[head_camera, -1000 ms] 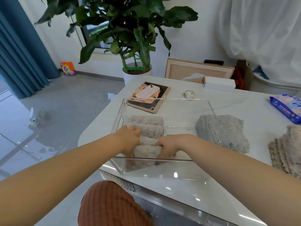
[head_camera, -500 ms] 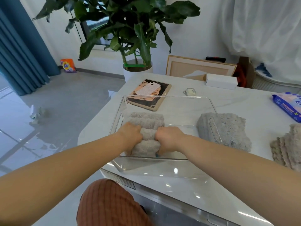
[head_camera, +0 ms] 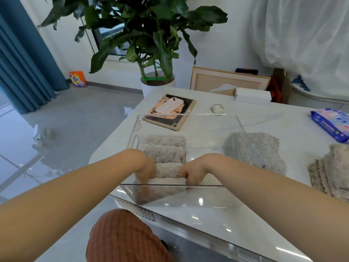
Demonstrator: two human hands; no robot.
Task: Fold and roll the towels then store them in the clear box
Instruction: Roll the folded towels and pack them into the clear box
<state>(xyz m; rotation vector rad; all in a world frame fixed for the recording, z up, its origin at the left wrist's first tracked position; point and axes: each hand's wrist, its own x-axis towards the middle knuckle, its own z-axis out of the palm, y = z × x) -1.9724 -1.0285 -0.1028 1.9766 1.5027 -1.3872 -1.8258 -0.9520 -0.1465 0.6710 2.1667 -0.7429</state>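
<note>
Saw both forearms stretched forward and down over near wall of clear box [head_camera: 188,114], wrists bent, knuckles up. Found left hand [head_camera: 146,170] inside box at left end of nearest rolled towel [head_camera: 166,180], fingers curled downward round that end, tips blurred through near wall. Found right hand [head_camera: 192,172] mirrored at right end of same roll, fingers likewise curled down and gripping. Noted roll lying crosswise, close against near wall, in left part of box. Counted three more rolls [head_camera: 164,153] behind it in one row, touching one another, running toward far wall. Logged box sitting at near-left corner of counter [head_camera: 273,120]. Logged folded towel [head_camera: 264,154] on counter just beside box's right wall, partly seen through it. Spotted towel stack [head_camera: 332,171] at right edge of view, well apart from box. Marked tablet [head_camera: 170,120] just behind box with phone [head_camera: 171,104] lying on it, blue wipes pack [head_camera: 332,123] far right. Caught rust corduroy knee [head_camera: 122,237] below counter edge.
</note>
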